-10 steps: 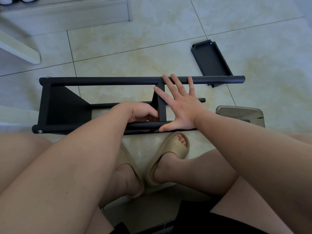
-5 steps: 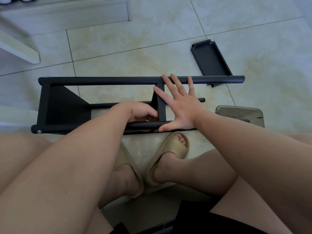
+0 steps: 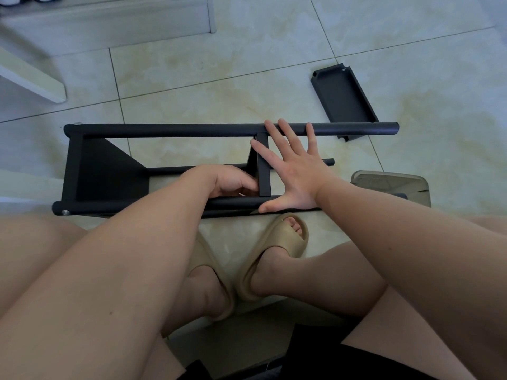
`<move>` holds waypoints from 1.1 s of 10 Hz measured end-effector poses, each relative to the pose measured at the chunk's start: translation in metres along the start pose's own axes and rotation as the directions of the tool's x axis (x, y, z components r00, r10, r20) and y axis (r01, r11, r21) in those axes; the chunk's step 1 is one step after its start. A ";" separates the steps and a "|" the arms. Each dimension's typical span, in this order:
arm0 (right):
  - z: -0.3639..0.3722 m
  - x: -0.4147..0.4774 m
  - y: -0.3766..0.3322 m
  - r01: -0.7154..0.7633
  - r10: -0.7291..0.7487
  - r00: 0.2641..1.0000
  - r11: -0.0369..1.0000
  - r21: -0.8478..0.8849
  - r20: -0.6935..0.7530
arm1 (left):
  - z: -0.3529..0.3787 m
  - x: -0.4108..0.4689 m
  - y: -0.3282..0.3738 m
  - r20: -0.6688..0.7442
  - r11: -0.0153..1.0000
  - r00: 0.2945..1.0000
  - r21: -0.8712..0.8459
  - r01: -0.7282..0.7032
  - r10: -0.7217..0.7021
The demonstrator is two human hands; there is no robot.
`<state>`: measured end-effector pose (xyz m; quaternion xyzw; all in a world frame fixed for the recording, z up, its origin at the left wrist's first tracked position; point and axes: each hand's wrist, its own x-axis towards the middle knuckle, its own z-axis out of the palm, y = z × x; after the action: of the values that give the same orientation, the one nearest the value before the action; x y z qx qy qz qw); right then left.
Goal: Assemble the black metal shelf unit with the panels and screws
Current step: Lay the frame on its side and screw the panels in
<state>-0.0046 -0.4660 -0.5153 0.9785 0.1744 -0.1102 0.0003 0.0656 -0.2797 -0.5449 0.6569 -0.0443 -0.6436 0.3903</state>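
we find the black metal shelf frame (image 3: 170, 130) lying on its side on the glossy cream tile floor (image 3: 219, 78), at centre, just beyond the person's tan foam slides (image 3: 285, 242). matte round tubes run lengthwise. a flat end panel (image 3: 109, 171) closes the 9 o'clock end, and a narrow flat cross panel (image 3: 263, 179) joins the tubes near the middle. a silver screw head (image 3: 65, 212) shows on the near tube at 8 o'clock. the right hand (image 3: 296, 176) lies spread flat, fingers on the far tube, thumb on the near one. the left hand (image 3: 230, 179) is curled against the cross panel; we cannot tell what it pinches. a loose black tray-shaped panel (image 3: 343, 97) lies at 1 o'clock, its near end under the far tube.
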 end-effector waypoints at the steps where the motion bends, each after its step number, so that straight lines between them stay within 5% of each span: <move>1: 0.000 0.000 0.000 0.000 0.000 1.000 1.000 0.003 -0.001 | -0.001 0.002 -0.002 0.014 1.000 1.000 -0.011 -0.022 0.022; 3: -0.001 0.000 0.000 0.000 0.000 1.000 1.000 0.004 0.001 | -0.002 0.003 -0.003 0.063 0.989 0.996 -0.137 -0.052 0.061; 5: 0.000 0.000 0.000 0.001 -0.001 1.000 1.000 0.012 0.001 | 0.001 0.002 -0.002 -0.024 1.000 1.000 0.005 0.002 -0.001; 8: 0.000 0.000 0.001 0.004 -0.004 1.000 1.000 0.002 0.005 | -0.002 0.004 -0.004 0.036 0.994 0.998 -0.104 -0.039 0.042; 11: -0.001 0.000 0.001 0.004 -0.004 1.000 1.000 0.002 0.007 | 0.000 0.002 -0.003 0.004 1.000 1.000 -0.014 -0.015 0.015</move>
<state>-0.0042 -0.4665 -0.5143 0.9777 0.1763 -0.1139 -0.0002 0.0647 -0.2790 -0.5485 0.6524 -0.0456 -0.6424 0.3995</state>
